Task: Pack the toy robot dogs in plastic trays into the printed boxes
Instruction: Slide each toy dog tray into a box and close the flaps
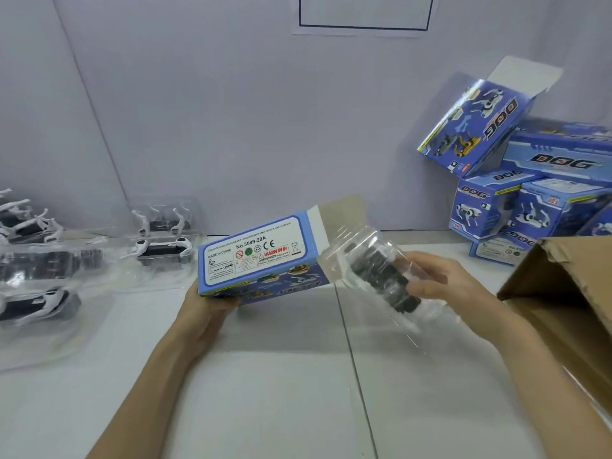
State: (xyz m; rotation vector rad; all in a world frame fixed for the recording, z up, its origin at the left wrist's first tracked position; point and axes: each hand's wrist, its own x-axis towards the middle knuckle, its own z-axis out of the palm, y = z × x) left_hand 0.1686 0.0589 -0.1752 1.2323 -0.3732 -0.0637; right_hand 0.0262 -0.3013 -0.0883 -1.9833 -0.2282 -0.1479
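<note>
Gripping a printed box [261,256] from beneath, the left hand [205,309] tilts it above the white table [265,392], open end rightward. The right hand [440,283] clasps a clear plastic tray [374,273] holding a dark toy robot dog [384,283], its tip at the box mouth.

L hand [206,308], R hand [442,283] bare; forearms [155,367] bare
</note>
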